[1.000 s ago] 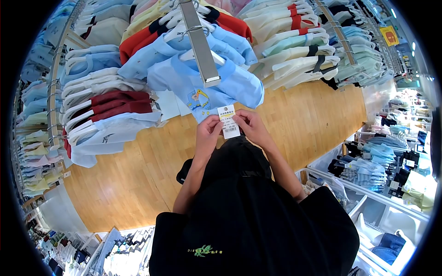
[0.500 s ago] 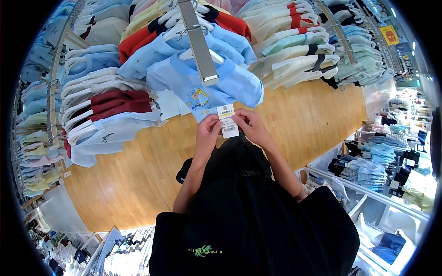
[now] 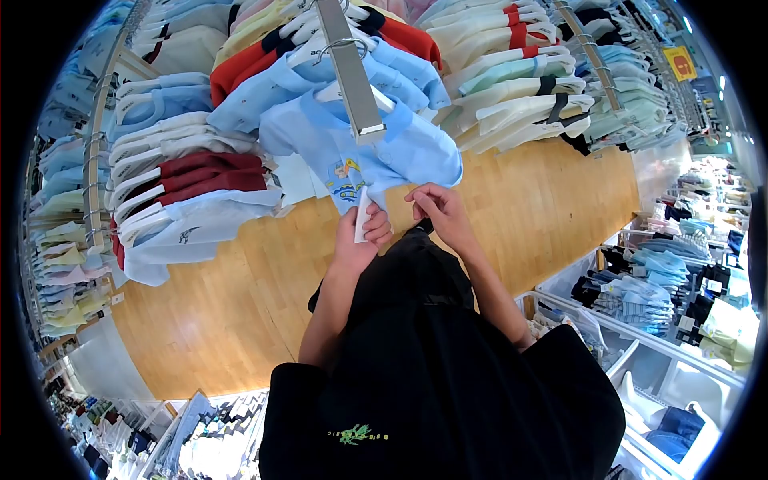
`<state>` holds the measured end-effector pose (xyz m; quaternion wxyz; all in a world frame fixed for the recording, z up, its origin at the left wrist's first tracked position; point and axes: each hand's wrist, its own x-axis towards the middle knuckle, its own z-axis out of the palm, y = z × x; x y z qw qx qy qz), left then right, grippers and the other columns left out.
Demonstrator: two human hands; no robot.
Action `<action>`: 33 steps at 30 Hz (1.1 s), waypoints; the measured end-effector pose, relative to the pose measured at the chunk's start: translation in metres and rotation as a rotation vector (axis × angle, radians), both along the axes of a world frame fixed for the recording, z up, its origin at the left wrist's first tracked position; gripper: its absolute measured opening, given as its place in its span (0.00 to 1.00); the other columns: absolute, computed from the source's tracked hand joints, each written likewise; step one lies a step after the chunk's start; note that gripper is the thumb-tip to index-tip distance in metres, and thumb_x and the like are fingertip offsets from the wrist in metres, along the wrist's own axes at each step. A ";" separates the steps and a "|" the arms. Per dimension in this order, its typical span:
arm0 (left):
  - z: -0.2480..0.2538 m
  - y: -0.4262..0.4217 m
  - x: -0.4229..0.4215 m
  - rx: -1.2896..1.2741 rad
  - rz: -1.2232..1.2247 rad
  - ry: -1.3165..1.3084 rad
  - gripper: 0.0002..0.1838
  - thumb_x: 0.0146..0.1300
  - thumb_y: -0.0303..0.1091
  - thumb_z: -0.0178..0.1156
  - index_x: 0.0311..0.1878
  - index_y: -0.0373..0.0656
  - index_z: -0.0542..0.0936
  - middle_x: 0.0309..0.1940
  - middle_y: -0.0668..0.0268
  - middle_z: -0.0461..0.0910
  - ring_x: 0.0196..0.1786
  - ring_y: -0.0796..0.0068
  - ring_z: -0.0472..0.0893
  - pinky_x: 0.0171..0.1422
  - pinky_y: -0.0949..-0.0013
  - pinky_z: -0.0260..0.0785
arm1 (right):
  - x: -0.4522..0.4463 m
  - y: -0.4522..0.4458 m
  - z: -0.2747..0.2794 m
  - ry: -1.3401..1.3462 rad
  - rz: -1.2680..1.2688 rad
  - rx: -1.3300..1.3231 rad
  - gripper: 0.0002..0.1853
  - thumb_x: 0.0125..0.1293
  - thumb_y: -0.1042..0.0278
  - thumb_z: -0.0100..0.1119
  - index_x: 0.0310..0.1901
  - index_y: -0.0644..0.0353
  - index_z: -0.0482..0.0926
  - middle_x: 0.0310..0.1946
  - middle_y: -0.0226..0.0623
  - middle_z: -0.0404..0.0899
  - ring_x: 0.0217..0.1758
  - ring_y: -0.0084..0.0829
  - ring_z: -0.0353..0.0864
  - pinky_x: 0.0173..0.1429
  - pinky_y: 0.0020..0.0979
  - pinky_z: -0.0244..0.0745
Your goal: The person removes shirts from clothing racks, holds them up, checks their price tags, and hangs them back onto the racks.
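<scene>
A light blue T-shirt (image 3: 304, 132) with a cartoon print hangs on a white hanger at the front of a metal rail (image 3: 352, 76). Below its hem, my left hand (image 3: 360, 236) is closed on a white price tag (image 3: 362, 214), now turned nearly edge-on. My right hand (image 3: 442, 214) is apart from the tag, just to its right, with fingers curled and the thumb close to the index finger. Whether anything small sits between those fingertips I cannot make out.
Grey and dark red shirts (image 3: 212, 178) hang on the left rack; cream shirts (image 3: 512, 120) hang at right. White bins with folded clothes (image 3: 632, 296) stand to the lower right. Wooden floor (image 3: 528, 216) runs beneath the racks.
Half a second ago both hands held the tag with its printed face toward me. My right hand has let go and moved right; my left hand has turned the tag sideways.
</scene>
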<state>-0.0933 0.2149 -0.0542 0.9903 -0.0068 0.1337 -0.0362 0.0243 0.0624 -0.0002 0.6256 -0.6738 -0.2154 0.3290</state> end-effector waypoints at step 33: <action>-0.031 -0.017 0.006 1.200 -0.268 0.205 0.12 0.73 0.40 0.48 0.41 0.40 0.73 0.21 0.73 0.67 0.20 0.86 0.64 0.24 0.78 0.62 | 0.066 0.075 0.034 -0.848 -0.075 -0.198 0.21 0.58 0.68 0.67 0.53 0.61 0.76 0.40 0.47 0.81 0.42 0.47 0.82 0.45 0.38 0.75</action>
